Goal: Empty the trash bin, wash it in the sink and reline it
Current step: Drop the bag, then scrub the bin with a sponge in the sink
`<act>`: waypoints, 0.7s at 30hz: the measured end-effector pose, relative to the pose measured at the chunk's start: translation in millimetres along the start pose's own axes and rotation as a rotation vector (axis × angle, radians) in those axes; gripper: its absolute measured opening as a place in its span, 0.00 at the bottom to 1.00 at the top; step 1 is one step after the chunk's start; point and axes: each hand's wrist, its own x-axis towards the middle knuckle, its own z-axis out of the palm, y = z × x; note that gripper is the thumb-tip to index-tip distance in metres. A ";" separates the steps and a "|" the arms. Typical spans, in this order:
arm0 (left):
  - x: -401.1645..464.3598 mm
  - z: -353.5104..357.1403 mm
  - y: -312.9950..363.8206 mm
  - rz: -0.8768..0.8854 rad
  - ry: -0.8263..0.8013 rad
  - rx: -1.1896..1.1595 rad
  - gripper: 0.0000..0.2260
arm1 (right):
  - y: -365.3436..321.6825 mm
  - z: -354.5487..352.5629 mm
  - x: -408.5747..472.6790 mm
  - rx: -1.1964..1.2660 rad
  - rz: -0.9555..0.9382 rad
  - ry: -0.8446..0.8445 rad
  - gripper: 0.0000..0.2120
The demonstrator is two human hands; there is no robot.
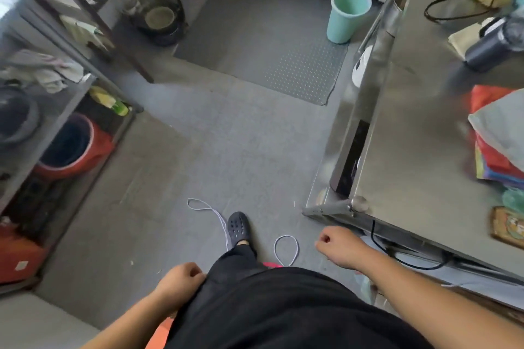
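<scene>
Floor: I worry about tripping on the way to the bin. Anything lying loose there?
Yes. A white cord lies in loose loops on the floor beside the shoe, a likely snag.

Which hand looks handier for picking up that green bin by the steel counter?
Probably the right hand. The trash bin stands ahead on the right, beside the steel counter. The left hand hangs on the other side. Both hold nothing.

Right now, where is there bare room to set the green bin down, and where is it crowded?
Bare floor lies between the left shelving and the steel counter, ahead of the shoe. The checker mat beside the green bin is also free. The counter's right edge and the shelves are crowded; white cord loops by the foot.
</scene>
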 end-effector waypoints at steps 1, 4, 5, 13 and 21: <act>7.8 -18.7 -3.8 0.004 0.002 -0.015 0.08 | -16.3 -4.3 8.7 0.013 -0.001 0.004 0.09; 34.4 -76.6 -13.8 0.016 0.019 -0.041 0.07 | -55.8 -20.5 35.6 0.035 0.009 0.023 0.10; 43.5 -96.8 -16.6 0.008 0.035 -0.048 0.07 | -65.2 -26.6 43.6 0.049 0.019 0.043 0.11; 109.2 -228.9 5.6 -0.026 0.152 -0.035 0.09 | -81.5 -55.4 72.9 0.155 0.125 0.075 0.16; 161.0 -268.8 120.1 0.074 0.065 0.058 0.07 | -77.9 -91.7 135.7 0.208 0.238 -0.013 0.18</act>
